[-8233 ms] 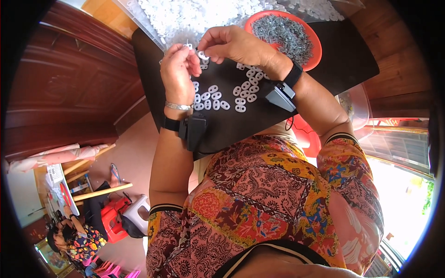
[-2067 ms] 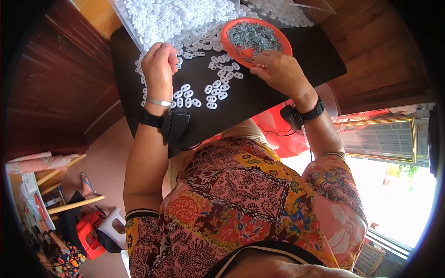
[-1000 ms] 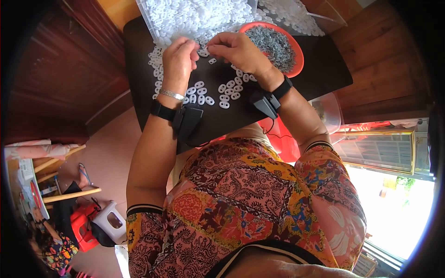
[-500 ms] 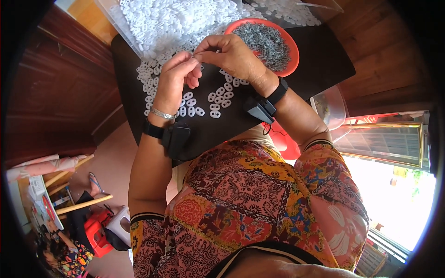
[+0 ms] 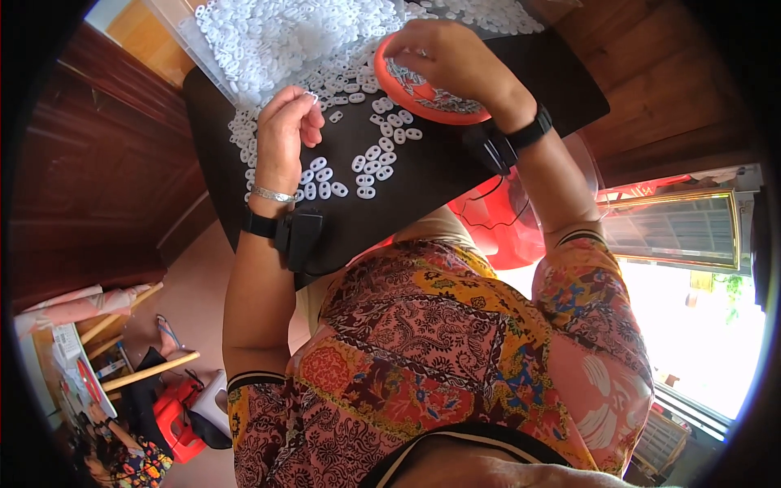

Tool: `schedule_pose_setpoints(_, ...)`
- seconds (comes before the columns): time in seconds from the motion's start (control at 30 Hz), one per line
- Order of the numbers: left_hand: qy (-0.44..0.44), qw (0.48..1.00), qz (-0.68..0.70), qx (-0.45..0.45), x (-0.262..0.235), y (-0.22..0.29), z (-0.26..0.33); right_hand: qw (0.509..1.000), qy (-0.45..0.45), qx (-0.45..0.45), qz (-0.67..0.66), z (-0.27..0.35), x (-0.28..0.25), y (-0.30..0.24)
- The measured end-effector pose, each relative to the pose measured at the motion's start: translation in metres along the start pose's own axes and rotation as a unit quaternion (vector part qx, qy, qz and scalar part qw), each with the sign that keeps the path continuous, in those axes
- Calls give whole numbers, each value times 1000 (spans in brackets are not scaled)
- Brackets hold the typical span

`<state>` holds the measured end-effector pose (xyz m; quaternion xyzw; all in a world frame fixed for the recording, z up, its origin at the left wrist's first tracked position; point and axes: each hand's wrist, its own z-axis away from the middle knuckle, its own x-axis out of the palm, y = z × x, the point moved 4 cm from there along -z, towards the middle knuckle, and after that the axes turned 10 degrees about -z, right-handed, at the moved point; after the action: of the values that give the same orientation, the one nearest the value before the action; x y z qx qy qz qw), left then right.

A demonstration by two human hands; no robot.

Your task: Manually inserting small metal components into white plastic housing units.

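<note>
My left hand (image 5: pixel 285 130) is closed, thumb and finger pinching a small white plastic piece (image 5: pixel 311 97) above the table. My right hand (image 5: pixel 460 69) hangs over the red bowl (image 5: pixel 447 115), fingers curved and apart, slightly smeared; nothing shows between them. Small grey metal parts (image 5: pixel 415 83), too fine to name exactly, fill that bowl, and my hand covers much of them. On the dark tabletop between my hands lie loose white oval pieces (image 5: pixel 372 167), each with two holes. Another small group of these ovals (image 5: pixel 324 175) sits beside my left wrist.
A clear bin (image 5: pixel 277 45) heaped with white pieces stands at the far left of the dark table (image 5: pixel 423 191), with more spilled around it. A red stool (image 5: pixel 508 232) is below the right edge. Another person (image 5: pixel 122 447) is at the lower left, near a wooden rod (image 5: pixel 154 370).
My hands have parted. The right one has moved right and away from me, over the bowl; the left keeps its pinch and has shifted slightly left. The view has shifted a little.
</note>
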<state>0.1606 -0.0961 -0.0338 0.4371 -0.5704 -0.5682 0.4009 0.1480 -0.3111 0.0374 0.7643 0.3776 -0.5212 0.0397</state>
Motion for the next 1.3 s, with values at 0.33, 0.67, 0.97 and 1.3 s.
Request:
schedule_pose_setpoints(0.33,21,1000,-4,1,-6,0,1,970,-142,64,187,29,18,47)
schedule_pose_setpoints(0.67,14,1000,-20,-9,0,1,0,971,-87,53,214,36,0,55)
schedule_pose_setpoints(0.97,10,1000,-29,0,-1,4,1,981,-170,90,12,19,30,40)
schedule_pose_setpoints(1.3,14,1000,-25,-5,-2,3,1,972,-202,97,73,16,35,42)
